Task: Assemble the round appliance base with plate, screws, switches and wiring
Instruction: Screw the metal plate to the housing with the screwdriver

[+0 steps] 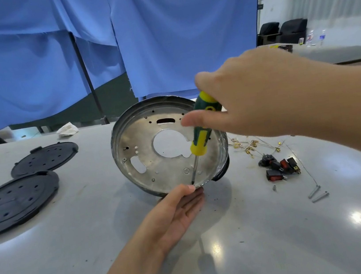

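A round metal appliance base (145, 155) stands tilted on the grey table, its open side facing me, with a silver plate inside that has a large central hole. My left hand (176, 211) steadies the base's near rim, thumb on the edge, fingers under it. My right hand (246, 99) grips a green-and-yellow screwdriver (200, 138); its tip touches the plate close to the near rim, beside a screw head (186, 170). Black and red rocker switches (279, 167) lie to the right, next to thin wires with brass terminals (250, 146).
Two black perforated round covers (17, 201) (45, 157) lie on the left of the table. Loose screws (318, 194) rest at the right. A crumpled white cloth (67, 129) sits at the table's far edge. Blue curtains hang behind; black chairs stand far right.
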